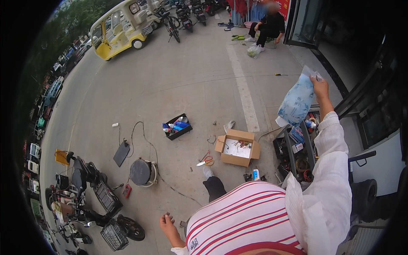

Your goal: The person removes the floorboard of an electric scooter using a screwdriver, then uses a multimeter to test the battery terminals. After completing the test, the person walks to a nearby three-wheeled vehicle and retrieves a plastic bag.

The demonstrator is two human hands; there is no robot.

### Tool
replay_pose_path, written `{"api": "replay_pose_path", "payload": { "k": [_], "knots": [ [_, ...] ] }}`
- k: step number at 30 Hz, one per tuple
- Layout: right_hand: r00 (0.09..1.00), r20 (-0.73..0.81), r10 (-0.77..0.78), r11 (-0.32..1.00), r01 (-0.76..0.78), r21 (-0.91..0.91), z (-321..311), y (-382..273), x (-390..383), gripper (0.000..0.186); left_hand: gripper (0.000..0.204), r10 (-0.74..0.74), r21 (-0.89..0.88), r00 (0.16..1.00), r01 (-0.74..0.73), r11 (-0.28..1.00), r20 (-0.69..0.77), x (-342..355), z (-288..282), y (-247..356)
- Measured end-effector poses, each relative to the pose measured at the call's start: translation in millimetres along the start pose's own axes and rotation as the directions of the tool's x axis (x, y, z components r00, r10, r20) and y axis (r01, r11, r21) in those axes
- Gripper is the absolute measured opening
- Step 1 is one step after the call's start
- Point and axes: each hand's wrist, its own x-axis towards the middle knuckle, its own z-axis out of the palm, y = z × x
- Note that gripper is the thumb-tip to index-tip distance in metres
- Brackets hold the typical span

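Right hand (319, 83) — raised high at arm's length, fingers pinched shut on the top corner of a plastic bag (297, 101). Bag: translucent, pale blue with a white printed pattern, full-looking and hanging slack below the grip, its lower edge dangling above the open tool rack (297, 148) at the person's right.

Left hand (168, 226) — low by the hip, fingers loosely curled, holding nothing that shows (whether fully closed, cannot tell).

Risks, as judged:
- Grip by one corner only — likely to slip or tear if the contents are heavy, dropping the bag into the rack of tools and bottles.
- Swing of the hanging bag against the rack's upright edges — possible snag or puncture.
- Cluttered pavement underfoot: scissors with red handles (205, 160), a trailing cable (144, 136), an open cardboard box (237, 147) — a stumble hazard for anyone stepping while looking up.

Also on the pavement: black tray of spray cans and bottles (177, 126), round dark drum-shaped unit (141, 171), flat dark panel (121, 153), stripped electric scooter (91, 193) lower left. Seated person (267, 26) well apart, at the top.
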Motion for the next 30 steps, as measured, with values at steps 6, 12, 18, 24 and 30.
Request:
{"api": "replay_pose_path", "payload": {
  "k": [6, 12, 18, 24, 30],
  "knots": [
    [0.951, -0.142, 0.275, 0.959, -0.282, -0.031, 135.7, -8.5, 97.6, 0.024, 0.022, 0.083, -0.097, 0.992, -0.074, 0.992, 0.094, 221.1, 105.3, 99.9],
    [0.919, -0.206, 0.336, 0.941, -0.336, 0.039, 233.7, -20.3, 208.8, 0.026, 0.022, 0.341, -0.132, 0.855, -0.315, 0.940, 0.391, 387.0, 279.4, 283.7],
    [0.911, -0.238, 0.337, 0.934, -0.356, -0.041, 340.7, 37.6, 338.9, 0.027, 0.023, 0.405, -0.123, 0.732, -0.409, 0.904, 0.548, 484.8, 442.9, 383.7],
    [0.859, -0.310, 0.408, 0.889, -0.451, -0.079, 460.5, 94.3, 496.5, 0.027, 0.024, 0.190, -0.043, 0.901, -0.189, 0.981, 0.390, 586.2, 561.7, 403.8],
    [0.857, -0.310, 0.412, 0.908, -0.413, 0.066, 534.0, 142.3, 655.4, 0.026, 0.023, 0.144, -0.046, 0.887, -0.137, 0.989, 0.439, 647.6, 716.6, 495.8]
  ]
}}
